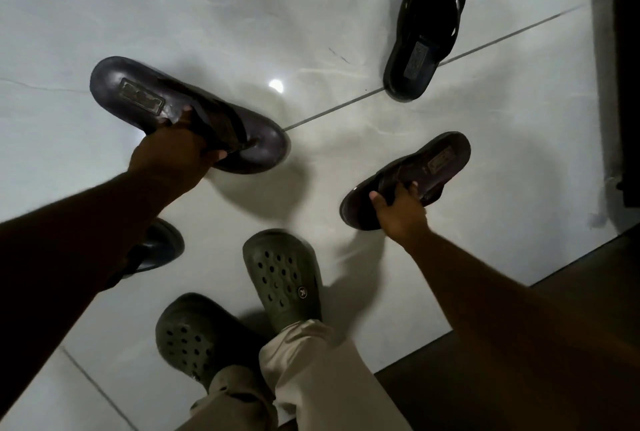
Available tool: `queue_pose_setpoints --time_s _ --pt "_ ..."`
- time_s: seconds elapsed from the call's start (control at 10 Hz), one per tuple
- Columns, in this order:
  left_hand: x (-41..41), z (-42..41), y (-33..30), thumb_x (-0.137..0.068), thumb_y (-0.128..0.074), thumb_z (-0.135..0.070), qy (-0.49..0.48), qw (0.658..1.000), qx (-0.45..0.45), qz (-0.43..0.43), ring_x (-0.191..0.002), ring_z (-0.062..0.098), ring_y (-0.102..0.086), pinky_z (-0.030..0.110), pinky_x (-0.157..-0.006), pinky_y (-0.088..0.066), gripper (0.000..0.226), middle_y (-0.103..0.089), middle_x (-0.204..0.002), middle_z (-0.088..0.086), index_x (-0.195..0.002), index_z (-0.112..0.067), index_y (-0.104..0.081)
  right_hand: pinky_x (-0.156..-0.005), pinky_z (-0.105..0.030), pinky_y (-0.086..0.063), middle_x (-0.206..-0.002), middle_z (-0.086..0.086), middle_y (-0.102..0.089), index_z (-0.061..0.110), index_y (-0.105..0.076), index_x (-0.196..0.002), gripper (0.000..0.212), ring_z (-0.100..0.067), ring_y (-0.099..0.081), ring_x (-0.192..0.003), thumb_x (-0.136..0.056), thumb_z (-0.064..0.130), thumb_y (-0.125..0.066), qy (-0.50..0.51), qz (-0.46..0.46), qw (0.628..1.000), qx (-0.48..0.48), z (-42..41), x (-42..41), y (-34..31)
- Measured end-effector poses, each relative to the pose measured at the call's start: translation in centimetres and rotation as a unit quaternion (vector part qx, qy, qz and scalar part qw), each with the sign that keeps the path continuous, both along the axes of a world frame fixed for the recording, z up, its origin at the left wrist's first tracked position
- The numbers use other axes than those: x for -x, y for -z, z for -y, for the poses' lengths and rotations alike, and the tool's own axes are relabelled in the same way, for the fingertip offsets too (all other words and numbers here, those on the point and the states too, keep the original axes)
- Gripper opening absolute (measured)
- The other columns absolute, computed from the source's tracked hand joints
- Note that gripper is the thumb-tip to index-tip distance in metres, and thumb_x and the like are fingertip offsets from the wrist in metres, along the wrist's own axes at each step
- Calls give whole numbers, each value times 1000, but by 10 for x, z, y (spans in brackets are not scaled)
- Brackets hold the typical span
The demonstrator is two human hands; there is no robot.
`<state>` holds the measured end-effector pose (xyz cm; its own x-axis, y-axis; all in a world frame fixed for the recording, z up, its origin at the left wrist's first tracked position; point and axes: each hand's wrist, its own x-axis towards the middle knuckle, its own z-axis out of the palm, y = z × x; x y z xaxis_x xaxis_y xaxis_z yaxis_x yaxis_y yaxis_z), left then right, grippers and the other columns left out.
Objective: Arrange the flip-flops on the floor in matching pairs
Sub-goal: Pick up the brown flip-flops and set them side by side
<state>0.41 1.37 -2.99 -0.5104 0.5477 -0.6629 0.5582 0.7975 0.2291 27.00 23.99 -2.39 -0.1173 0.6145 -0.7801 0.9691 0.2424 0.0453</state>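
Observation:
My left hand [173, 153] grips a dark brown flip-flop [138, 94] by its straps, heel pointing up-left, held above the white tiled floor. My right hand [398, 212] holds a matching dark brown flip-flop [440, 167] by its strap, heel pointing up-right. A black flip-flop [426, 25] lies on the floor at the upper right, heel toward me. Another black flip-flop [159, 247] lies at the lower left, mostly hidden under my left forearm.
My feet wear green perforated clogs [284, 278] and beige trousers at the bottom centre. The glossy white tile floor [242, 32] spreads across the view. A dark wooden edge [571, 292] borders the lower right, and a dark vertical frame [623, 67] stands at the right.

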Motion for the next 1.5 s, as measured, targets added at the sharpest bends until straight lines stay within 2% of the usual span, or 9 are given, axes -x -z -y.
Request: queue_pose_setpoints --time_s 0.3,0.5,0.7,0.8,0.9,1.0,1.2,1.3,1.5 --pt "25 50 5 -89 -58 -26 61 997 31 21 -144 42 -17 60 -104 -37 77 -20 -159 16 -150 -6 -17 -118 -58 -6 -164 -15 7 17 -20 -154 63 -53 4 -146 -99 35 -43 -194 -63 977 52 81 72 11" --pt "67 83 5 -87 -59 -26 141 990 -1 -24 -144 39 -21 56 -106 -34 58 -27 -158 10 -141 -14 -43 -118 -61 -5 -164 -16 11 12 -13 -155 71 -56 14 -143 -95 24 -49 -362 -141 921 38 86 169 24" --pt "71 89 9 -75 -60 -57 49 999 -17 -12 -141 39 -24 63 -107 -29 65 -32 -153 9 -132 -30 -46 -120 -51 -20 -162 -18 18 13 -19 -153 72 -48 8 -148 -92 20 -58 -417 -173 890 69 107 254 26" --pt "66 92 17 -80 -57 -56 14 1000 3 -10 -145 42 -13 62 -112 -20 66 -20 -159 11 -137 -23 -47 -114 -48 -34 -164 -15 9 17 -28 -148 61 -47 -15 -147 -94 23 -55 -447 -200 869 68 124 261 23" --pt "72 99 19 -82 -57 -52 1 1000 -11 -4 -147 41 -7 62 -113 -15 61 -14 -161 11 -134 -21 -51 -99 -44 -52 -162 -9 -17 31 -4 -154 68 -39 -55 -126 -98 40 -42 -448 -218 866 30 134 265 21" --pt "94 124 22 -83 -58 -48 -9 999 -42 0 -148 38 -3 62 -114 -13 55 -12 -162 10 -132 -22 -55 -85 -31 -59 -158 -6 -31 37 13 -152 70 -30 -69 -103 -100 48 -33 -410 -217 886 0 157 277 23" --pt "130 194 23 -84 -54 -50 -10 999 0 -32 -148 40 -1 64 -112 -15 54 -10 -162 9 -130 -21 -56 -117 -49 -26 -164 -12 4 9 -3 -155 76 -36 -15 -150 -97 29 -48 -423 -242 872 52 219 315 29" --pt "135 215 22 -84 -54 -52 -23 998 29 -45 -148 38 0 65 -113 -11 59 -13 -162 7 -133 -21 -52 -118 -52 -25 -162 -18 4 8 -8 -155 75 -40 -12 -149 -96 29 -49 -414 -246 875 51 242 330 32" --pt "72 245 -4 -75 -58 -63 -240 963 -9 -124 -147 41 -10 63 -113 -18 90 -16 -159 18 -145 -16 -27 -120 -47 -26 -159 -29 15 8 -5 -155 88 -45 -9 -149 -92 37 -60 -430 -297 850 72 251 308 19"
